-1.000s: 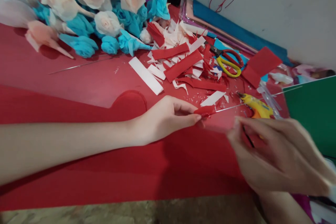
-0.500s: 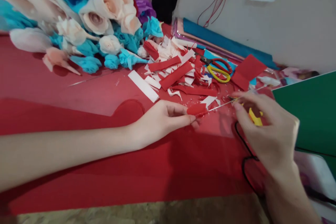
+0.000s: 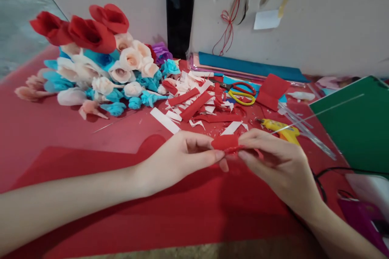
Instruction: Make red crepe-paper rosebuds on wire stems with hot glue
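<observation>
A small piece of red paper [image 3: 225,142] is pinched between both hands near the middle of the view. My left hand [image 3: 188,154] is closed on its left end, thumb in front. My right hand [image 3: 270,158] holds its right end with thumb and forefinger. A thin pale stick [image 3: 319,110] rises up and to the right from behind my right hand; its lower end is hidden by the fingers. Just beyond that hand lies a yellow glue gun [image 3: 281,128], partly covered by it.
Strips and scraps of red and white paper [image 3: 194,105] lie beyond the hands, with yellow-and-red-handled scissors [image 3: 242,94] beside them. Paper flowers [image 3: 130,58] fill the back left. A green board [image 3: 355,123] stands at the right, and a black phone [image 3: 179,23] leans on the wall.
My right hand has moved left to the red paper and now grips it. The stick points up over the green board. The view has shifted, showing red flowers and more of the glue gun.
</observation>
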`<state>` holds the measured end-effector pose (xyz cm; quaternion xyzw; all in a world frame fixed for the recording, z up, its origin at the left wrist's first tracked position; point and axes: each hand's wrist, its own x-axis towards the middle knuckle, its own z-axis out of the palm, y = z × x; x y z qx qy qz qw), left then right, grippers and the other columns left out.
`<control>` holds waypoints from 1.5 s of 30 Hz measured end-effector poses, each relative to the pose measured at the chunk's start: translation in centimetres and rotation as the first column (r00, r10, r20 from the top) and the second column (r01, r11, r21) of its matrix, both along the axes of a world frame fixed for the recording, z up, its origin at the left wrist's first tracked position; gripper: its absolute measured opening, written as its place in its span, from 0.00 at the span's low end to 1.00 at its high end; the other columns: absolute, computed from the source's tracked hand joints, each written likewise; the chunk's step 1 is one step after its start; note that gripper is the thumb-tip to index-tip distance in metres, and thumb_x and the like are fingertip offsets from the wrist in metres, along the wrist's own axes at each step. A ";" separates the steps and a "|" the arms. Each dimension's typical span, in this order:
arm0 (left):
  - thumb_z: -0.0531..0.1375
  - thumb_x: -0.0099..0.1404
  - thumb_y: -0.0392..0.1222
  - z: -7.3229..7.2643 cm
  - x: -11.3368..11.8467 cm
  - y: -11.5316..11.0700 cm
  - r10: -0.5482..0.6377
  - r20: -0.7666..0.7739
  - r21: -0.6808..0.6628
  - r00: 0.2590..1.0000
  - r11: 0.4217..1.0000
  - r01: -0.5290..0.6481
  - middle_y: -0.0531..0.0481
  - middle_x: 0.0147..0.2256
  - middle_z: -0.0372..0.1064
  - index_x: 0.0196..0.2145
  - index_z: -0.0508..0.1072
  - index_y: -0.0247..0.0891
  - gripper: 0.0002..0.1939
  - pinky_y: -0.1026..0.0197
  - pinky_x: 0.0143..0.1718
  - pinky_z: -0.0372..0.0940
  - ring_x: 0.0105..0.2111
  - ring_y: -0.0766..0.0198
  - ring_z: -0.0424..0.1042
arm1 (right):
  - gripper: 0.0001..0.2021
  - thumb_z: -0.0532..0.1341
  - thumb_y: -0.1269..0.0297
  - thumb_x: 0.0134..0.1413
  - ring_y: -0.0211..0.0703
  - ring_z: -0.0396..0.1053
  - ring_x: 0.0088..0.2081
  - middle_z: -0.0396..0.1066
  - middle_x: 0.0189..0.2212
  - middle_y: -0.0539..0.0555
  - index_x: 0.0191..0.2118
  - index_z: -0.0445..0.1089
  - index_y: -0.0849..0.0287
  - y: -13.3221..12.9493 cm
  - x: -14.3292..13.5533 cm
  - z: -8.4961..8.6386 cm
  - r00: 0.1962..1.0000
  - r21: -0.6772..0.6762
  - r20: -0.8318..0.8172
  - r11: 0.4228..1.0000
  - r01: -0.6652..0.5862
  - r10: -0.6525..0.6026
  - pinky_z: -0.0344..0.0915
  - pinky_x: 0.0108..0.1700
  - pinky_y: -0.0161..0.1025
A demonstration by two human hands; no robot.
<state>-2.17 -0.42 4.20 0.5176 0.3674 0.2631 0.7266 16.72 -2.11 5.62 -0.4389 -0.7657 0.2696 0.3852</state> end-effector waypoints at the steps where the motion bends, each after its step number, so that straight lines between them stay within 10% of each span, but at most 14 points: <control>1: 0.58 0.59 0.39 0.1 0.0 0.0 -0.009 0.007 0.000 1.000 1.000 0.009 0.54 0.29 0.75 0.25 0.75 0.36 0.09 0.73 0.38 0.62 0.33 0.71 0.72 | 0.10 0.58 0.81 0.45 0.33 0.67 0.30 0.69 0.27 0.49 0.30 0.70 0.59 0.0 0.1 0.1 1.000 0.026 0.004 0.999 0.020 -0.020 0.66 0.31 0.30; 23: 0.58 0.59 0.38 0.9 -0.2 -0.2 -0.014 0.023 -0.016 1.000 1.000 0.014 0.57 0.27 0.74 0.24 0.75 0.37 0.09 0.75 0.36 0.62 0.31 0.73 0.70 | 0.10 0.52 0.69 0.57 0.35 0.65 0.33 0.67 0.28 0.49 0.32 0.70 0.55 -0.8 1.0 0.3 0.970 -0.335 -0.244 0.936 -0.107 0.024 0.64 0.35 0.31; 45: 0.58 0.60 0.38 0.5 -0.1 -0.1 -0.011 0.049 -0.021 0.999 1.000 0.012 0.59 0.27 0.74 0.25 0.75 0.39 0.08 0.77 0.35 0.62 0.31 0.75 0.70 | 0.10 0.55 0.83 0.40 0.34 0.68 0.29 0.66 0.26 0.48 0.25 0.65 0.60 -0.6 0.3 0.7 0.982 -0.269 -0.191 0.962 -0.051 -0.001 0.65 0.25 0.26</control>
